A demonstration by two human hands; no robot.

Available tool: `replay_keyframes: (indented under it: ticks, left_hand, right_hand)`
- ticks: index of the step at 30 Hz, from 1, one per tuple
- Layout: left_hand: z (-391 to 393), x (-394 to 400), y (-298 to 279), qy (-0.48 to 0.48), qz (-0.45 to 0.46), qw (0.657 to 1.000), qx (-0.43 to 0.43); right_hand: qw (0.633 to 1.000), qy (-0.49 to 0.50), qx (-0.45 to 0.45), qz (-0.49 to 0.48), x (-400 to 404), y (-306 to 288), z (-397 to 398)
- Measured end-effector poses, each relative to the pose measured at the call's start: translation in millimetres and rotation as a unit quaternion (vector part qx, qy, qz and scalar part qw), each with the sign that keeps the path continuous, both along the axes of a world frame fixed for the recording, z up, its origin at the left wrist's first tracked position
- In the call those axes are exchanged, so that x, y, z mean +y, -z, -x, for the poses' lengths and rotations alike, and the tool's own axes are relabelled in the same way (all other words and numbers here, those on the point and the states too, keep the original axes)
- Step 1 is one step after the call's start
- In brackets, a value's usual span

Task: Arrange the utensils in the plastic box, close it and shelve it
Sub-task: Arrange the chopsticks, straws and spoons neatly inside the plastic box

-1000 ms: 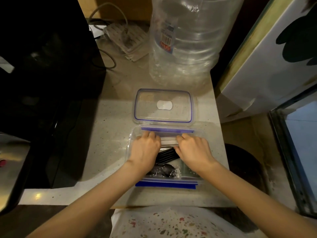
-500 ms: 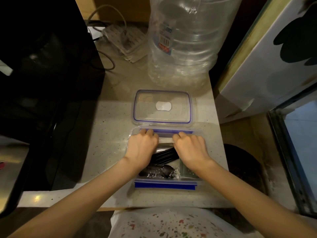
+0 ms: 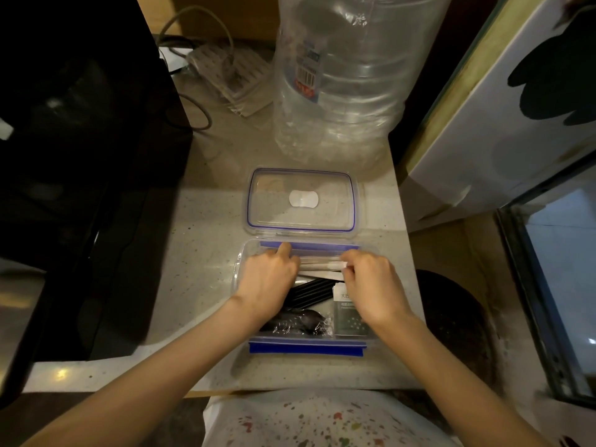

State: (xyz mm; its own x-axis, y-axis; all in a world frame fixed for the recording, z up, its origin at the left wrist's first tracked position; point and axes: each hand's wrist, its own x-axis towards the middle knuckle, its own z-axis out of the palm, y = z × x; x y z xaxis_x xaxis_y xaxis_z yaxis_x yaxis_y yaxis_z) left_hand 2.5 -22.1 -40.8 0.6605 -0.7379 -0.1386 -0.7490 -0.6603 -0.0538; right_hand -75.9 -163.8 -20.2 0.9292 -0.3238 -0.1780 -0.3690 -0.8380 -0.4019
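A clear plastic box (image 3: 306,347) with blue clips stands open on the speckled counter (image 3: 206,253). Its clear lid (image 3: 301,200) lies flat behind it. Inside are pale paper-wrapped sticks (image 3: 319,264) along the far wall, black straws (image 3: 311,291) in the middle, wrapped dark spoons (image 3: 301,322) at the near side and a small packet (image 3: 350,317) at the right. My left hand (image 3: 266,283) lies over the left ends of the pale sticks, fingers curled down on them. My right hand (image 3: 371,282) pinches their right ends.
A large clear water bottle (image 3: 338,79) stands behind the lid. A black appliance (image 3: 80,140) fills the left side. A power strip with a cable (image 3: 229,71) lies at the back. A white panel (image 3: 503,117) and a glass tank (image 3: 561,285) are on the right.
Both hands have drawn a little apart along the pale sticks at the far wall of the box. The right hand's fingers now pinch the stick ends.
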Motion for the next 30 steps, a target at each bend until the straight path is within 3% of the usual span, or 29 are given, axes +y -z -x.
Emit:
replay_keyframes:
  ticks: [3, 7, 10, 16, 20, 26, 30]
  left_hand:
    - [2.0, -1.0, 7.7, 0.006, -0.011, 1.0, 0.016]
    - [0.3, -6.6, 10.1, 0.08, 0.006, 0.996, 0.024]
    - [0.1, -13.2, 1.7, 0.136, 0.018, 0.99, 0.045]
    - [-11.5, -18.7, -2.6, 0.17, 0.04, 0.982, 0.065]
    - [-11.4, -26.4, 0.4, 0.19, 0.003, 0.981, 0.047]
    - [-22.5, -21.8, 7.6, 0.189, 0.065, 0.977, 0.077]
    - [-25.9, -20.5, 5.7, 0.204, 0.007, 0.978, 0.044]
  right_hand:
    - [0.998, -0.039, 0.033, 0.025, -2.0, -1.2, 3.2]
    - [0.98, -0.174, 0.063, 0.068, 5.3, 3.0, 2.2]
    - [0.964, -0.252, 0.027, 0.083, 16.6, 7.0, 8.2]
    - [0.96, -0.262, -0.006, 0.1, 14.6, 15.0, 17.1]
    - [0.962, -0.256, 0.006, 0.097, 14.7, 15.3, 16.3]
    - [0.96, -0.256, 0.018, 0.111, 11.3, 15.1, 17.5]
    - [0.954, -0.285, 0.007, 0.091, 11.8, 14.9, 16.6]
